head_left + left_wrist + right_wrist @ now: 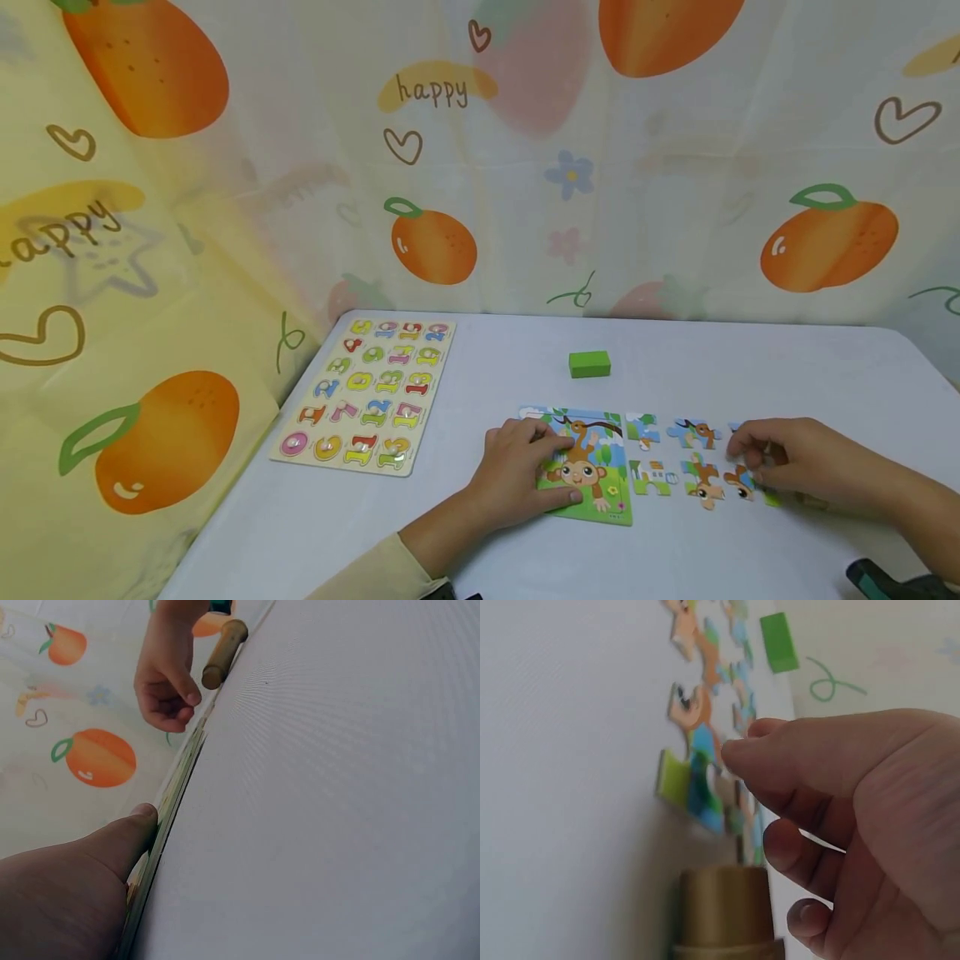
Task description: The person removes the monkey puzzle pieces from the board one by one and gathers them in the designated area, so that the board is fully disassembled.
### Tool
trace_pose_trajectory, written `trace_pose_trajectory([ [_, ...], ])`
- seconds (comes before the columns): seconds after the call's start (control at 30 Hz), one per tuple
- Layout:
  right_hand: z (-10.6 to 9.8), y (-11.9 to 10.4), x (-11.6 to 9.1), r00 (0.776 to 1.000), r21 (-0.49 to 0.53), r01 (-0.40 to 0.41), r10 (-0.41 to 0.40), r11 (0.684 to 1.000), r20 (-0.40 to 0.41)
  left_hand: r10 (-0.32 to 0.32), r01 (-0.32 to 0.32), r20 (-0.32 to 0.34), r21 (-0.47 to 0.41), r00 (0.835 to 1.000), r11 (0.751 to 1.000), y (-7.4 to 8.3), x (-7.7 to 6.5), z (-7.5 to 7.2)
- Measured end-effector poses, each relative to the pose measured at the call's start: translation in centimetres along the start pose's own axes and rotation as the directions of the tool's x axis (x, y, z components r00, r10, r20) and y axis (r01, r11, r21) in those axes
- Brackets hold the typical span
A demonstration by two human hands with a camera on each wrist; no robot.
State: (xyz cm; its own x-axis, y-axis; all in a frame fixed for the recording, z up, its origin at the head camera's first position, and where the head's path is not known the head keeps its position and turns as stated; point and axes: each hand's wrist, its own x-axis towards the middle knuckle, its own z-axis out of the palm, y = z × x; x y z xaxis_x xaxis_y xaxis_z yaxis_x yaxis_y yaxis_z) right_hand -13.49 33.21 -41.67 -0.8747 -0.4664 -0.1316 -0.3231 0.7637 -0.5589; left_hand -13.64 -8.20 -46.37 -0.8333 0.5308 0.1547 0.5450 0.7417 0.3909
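My left hand rests on a puzzle board with a monkey picture, thumb near its lower edge and fingers across its left part. In the left wrist view the thumb lies along the board's thin edge. Right of the board lie several loose jigsaw pieces, among them a monkey-face piece and a house piece. Over the rightmost pieces, my right hand hovers with loosely bent fingers. In the right wrist view its thumb tip overlaps a green-and-blue piece; no piece shows between the fingers.
A number board with knobbed figures lies at the left of the white table. Behind the puzzle sits a green block. A brown cylinder lies close beside the right hand. A fruit-print curtain hangs behind.
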Motion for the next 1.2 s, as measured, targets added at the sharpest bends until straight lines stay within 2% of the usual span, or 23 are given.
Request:
trace_pose_trajectory([
  [0.23, 0.3, -1.6, 0.6, 0.998, 0.090, 0.070, -0.069, 0.994, -0.008, 0.011, -0.010, 0.009, -0.005, 1.000, 1.000, -0.1, -0.1, -0.1],
  [0.4, 0.9, -2.8, 1.3, 0.983, 0.126, 0.182, -0.180, 0.975, -0.024, 0.035, -0.035, 0.003, -0.018, 0.999, 0.999, -0.1, -0.1, -0.2],
  [0.57, 1.1, -4.7, 2.4, 0.963, 0.160, 0.267, -0.269, 0.950, -0.011, 0.055, -0.056, -0.018, -0.070, 0.998, 0.996, -0.8, -0.2, 0.0],
  [0.67, 1.2, -6.1, 3.3, 0.962, 0.168, 0.268, -0.273, 0.949, 0.011, 0.054, -0.056, -0.025, -0.107, 0.998, 0.993, -1.5, -0.2, 0.1],
  [0.87, 2.0, -8.0, 4.8, 0.954, 0.209, 0.287, -0.300, 0.935, 0.030, 0.025, -0.019, 0.035, -0.150, 0.999, 0.988, -2.8, -0.4, -0.8],
  [1.07, 3.0, -9.2, 6.1, 0.951, 0.243, 0.286, -0.305, 0.927, 0.044, 0.031, -0.009, 0.114, -0.193, 0.993, 0.981, -4.1, -0.3, -2.4],
  [1.2, 3.9, -10.2, 6.8, 0.946, 0.256, 0.301, -0.322, 0.919, 0.042, 0.050, -0.018, 0.161, -0.189, 0.986, 0.982, -5.2, -0.3, -3.2],
])
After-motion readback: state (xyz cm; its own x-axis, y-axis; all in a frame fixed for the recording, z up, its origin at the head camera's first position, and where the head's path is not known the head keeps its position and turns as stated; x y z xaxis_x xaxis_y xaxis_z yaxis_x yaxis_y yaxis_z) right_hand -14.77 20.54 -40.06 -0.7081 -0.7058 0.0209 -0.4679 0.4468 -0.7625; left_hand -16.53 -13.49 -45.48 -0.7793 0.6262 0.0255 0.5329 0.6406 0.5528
